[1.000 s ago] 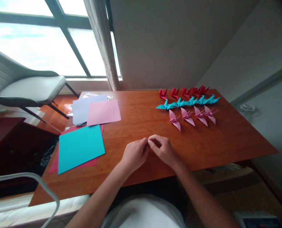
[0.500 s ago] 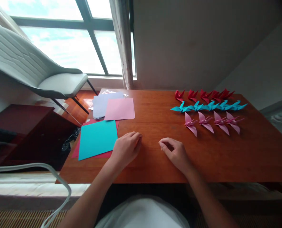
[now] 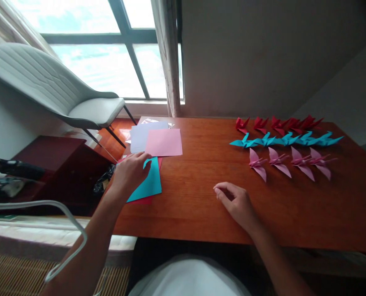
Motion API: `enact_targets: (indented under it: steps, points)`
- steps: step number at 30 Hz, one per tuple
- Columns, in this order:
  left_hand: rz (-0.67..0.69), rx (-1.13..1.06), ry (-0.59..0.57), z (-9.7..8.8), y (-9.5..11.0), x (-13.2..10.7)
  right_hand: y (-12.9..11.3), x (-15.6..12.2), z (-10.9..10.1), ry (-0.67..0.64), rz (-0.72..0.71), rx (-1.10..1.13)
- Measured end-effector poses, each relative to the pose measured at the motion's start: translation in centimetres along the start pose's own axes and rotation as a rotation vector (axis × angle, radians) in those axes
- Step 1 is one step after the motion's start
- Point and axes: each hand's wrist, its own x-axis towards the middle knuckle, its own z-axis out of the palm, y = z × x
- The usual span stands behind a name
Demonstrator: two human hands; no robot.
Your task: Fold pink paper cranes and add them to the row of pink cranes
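My left hand (image 3: 131, 172) is over the turquoise paper sheet (image 3: 150, 183), fingers stretched forward and the thumb apart, holding nothing. Its fingertips are close to the pink paper sheets (image 3: 163, 142). Whether the hand touches the turquoise sheet, I cannot tell. Red paper (image 3: 144, 200) shows from under that sheet. My right hand (image 3: 235, 202) rests on the wooden table, fingers curled and thumb tip near the index fingertip, with nothing visible in them. Beyond it stand rows of folded paper cranes: red cranes (image 3: 278, 124), turquoise cranes (image 3: 267, 140) and pink cranes (image 3: 277, 161).
Pale lilac paper (image 3: 137, 137) lies partly under the pink sheets at the far left of the table (image 3: 198, 172). A light padded chair (image 3: 95, 110) stands by the window. A white cable (image 3: 62, 207) loops past my left forearm.
My left hand has moved left and forward from the bare tabletop to above the turquoise sheet, its fingers opening. My right hand keeps its place and pose. The view has turned slightly left.
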Motion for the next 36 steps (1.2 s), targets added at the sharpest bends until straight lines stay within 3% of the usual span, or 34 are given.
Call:
enact_targets:
  steps: [17, 28, 36]
  points:
    - [0.263, 0.135, -0.118, 0.8, 2.8, 3.7, 0.1, -0.2, 0.4, 0.028, -0.155, -0.173]
    - [0.304, 0.193, -0.151, 1.1, 2.2, 4.9, -0.3, 0.1, 0.3, 0.004, -0.168, -0.197]
    - [0.265, 0.212, -0.15, -0.6, 1.6, 5.6, -0.7, 0.5, 0.3, 0.023, -0.159, -0.203]
